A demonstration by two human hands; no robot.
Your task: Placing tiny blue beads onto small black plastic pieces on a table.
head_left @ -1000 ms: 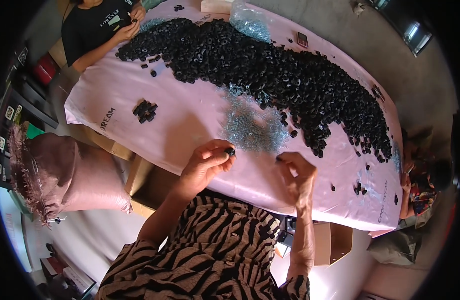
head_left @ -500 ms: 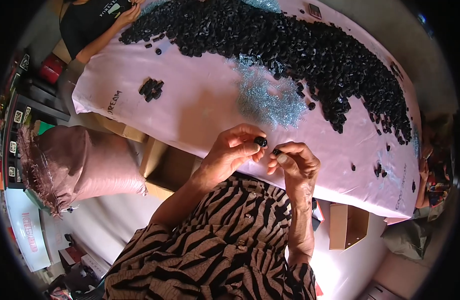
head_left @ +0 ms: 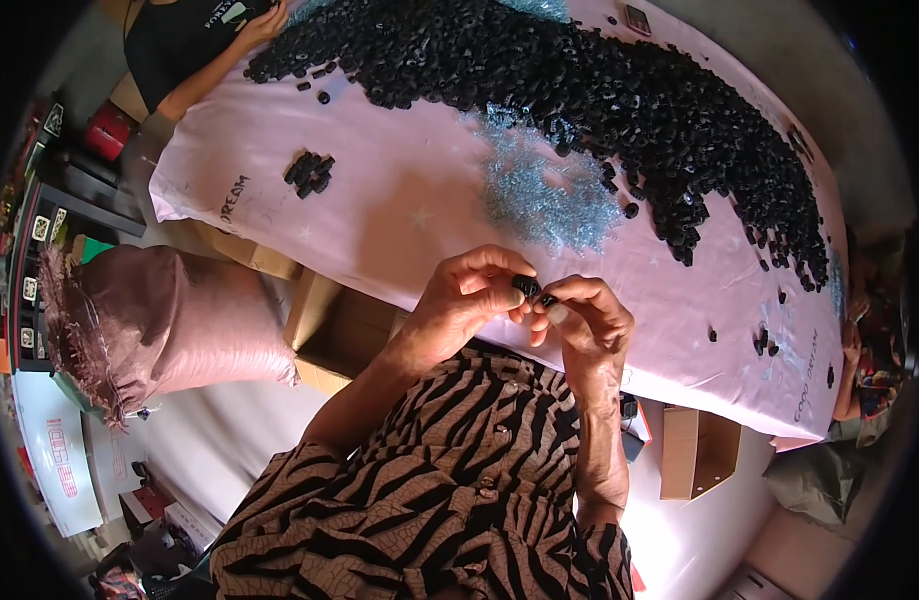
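My left hand (head_left: 472, 303) pinches a small round black plastic part (head_left: 526, 285) between thumb and fingertips. Close on its right, my right hand (head_left: 588, 318) grips a smaller black piece (head_left: 549, 300) the same way. The two pieces are almost together; whether they touch I cannot tell. Both hands are above the near edge of a pink cloth-covered table (head_left: 400, 240). Beyond them lies a patch of small clear bluish pieces (head_left: 550, 195), and behind that a long heap of black plastic parts (head_left: 620, 110).
A small cluster of black parts (head_left: 310, 174) lies at the table's left. Below the edge stand an open cardboard box (head_left: 345, 315), a pink woven sack (head_left: 210, 320) and another box (head_left: 698, 450). A co-worker's arm (head_left: 215, 75) reaches in at far left; another person's arm (head_left: 852, 350) shows at right.
My right hand has brought its small black piece closer to the part in my left hand. The left hand's part has tilted slightly. The whole view has shifted a little.
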